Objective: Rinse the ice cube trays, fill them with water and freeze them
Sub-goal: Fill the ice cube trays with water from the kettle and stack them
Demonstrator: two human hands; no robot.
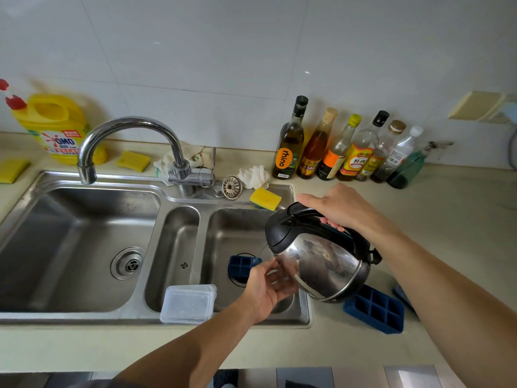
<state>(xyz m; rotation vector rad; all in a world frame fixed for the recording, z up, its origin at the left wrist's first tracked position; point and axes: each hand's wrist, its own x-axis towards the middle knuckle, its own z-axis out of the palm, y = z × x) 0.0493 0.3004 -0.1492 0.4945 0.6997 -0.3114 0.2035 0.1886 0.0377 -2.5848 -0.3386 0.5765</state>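
Right hand grips the black handle of the tilted, shiny steel kettle; left hand half-curled at its eight o'clock, hold unclear

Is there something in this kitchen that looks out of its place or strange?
Yes. The drain strainer lies tipped on the sink ledge beside the faucet, not in a drain. The clear plastic box sits on the sink's front rim, partly overhanging the middle basin.
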